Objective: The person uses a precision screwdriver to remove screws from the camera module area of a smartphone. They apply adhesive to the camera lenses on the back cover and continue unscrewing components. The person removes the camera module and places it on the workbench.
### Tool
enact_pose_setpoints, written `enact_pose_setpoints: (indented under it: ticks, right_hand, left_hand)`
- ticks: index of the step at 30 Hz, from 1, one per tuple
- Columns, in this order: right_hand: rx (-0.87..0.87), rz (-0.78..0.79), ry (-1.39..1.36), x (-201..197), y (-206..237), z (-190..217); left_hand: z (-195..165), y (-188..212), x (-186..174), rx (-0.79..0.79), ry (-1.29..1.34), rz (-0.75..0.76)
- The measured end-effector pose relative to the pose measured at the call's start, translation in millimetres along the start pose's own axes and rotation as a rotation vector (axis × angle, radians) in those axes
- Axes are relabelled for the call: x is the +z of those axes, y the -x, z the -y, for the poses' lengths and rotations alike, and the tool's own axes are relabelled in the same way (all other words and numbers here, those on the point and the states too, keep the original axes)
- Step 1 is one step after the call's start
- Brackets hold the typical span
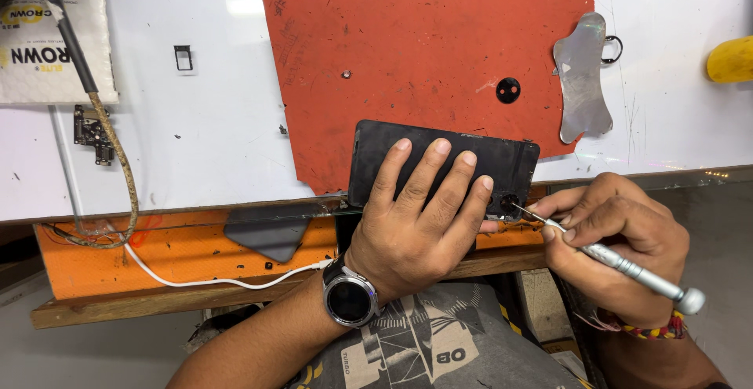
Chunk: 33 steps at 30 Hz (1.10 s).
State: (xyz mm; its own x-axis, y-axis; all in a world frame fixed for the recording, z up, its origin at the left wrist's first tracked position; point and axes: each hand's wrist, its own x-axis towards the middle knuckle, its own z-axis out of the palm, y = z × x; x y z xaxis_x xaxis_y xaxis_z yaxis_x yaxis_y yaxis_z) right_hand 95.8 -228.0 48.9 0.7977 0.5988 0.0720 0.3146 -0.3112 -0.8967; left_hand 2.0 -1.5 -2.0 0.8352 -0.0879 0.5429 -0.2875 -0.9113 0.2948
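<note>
**Phone held flat at the desk's near edge as screwdriver works one corner**

Phone [439, 165], a dark slab lying back-up, sits at the near edge of the white desk [204, 138], half on the red-orange mat [423, 44] that covers the desk's middle. The left hand [420, 216], wearing a round watch, lies spread over it, fingers flat and pressing it down. The right hand [620, 232] pinches a slim silver screwdriver [620, 263] between thumb and fingers, its tip set at the phone's near right corner, beside a round opening there.

By the look of it, the job is in an early-to-middle stage: the back is still on the phone and the body is whole, while small parts already lie loose about the desk. A thin metal pry sheet [582, 75] rests toward the far right edge, untouched. A small circuit board [92, 134] lies near the left edge, a card tray [183, 57] farther back, and a black ring-shaped piece [508, 90] on the mat. A white cable [212, 281] trails below the near edge.
</note>
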Motion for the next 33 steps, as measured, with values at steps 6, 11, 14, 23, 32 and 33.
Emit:
enact_pose_setpoints:
  ticks: [6,11,14,23,32,33]
  right_hand:
    - [0.001,0.007,-0.017,-1,0,-5]
    - [0.040,-0.016,-0.110,2,3,-9]
    - [0.026,-0.023,-0.106,5,5,-12]
    - [0.011,-0.028,-0.059,13,11,0]
    - [0.020,-0.025,-0.019,12,8,4]
    - [0.016,-0.023,-0.049,11,8,3]
  left_hand:
    - [1,-1,-1,0.009,-0.017,-0.002]
    - [3,-1,-5,0.000,0.028,0.024]
    - [4,-2,-8,-0.019,0.092,0.037]
    - [3,-2,-9,-0.007,0.093,0.036]
    - [2,-1,-5,0.010,0.074,-0.005]
    - [2,-1,-5,0.011,0.077,-0.002]
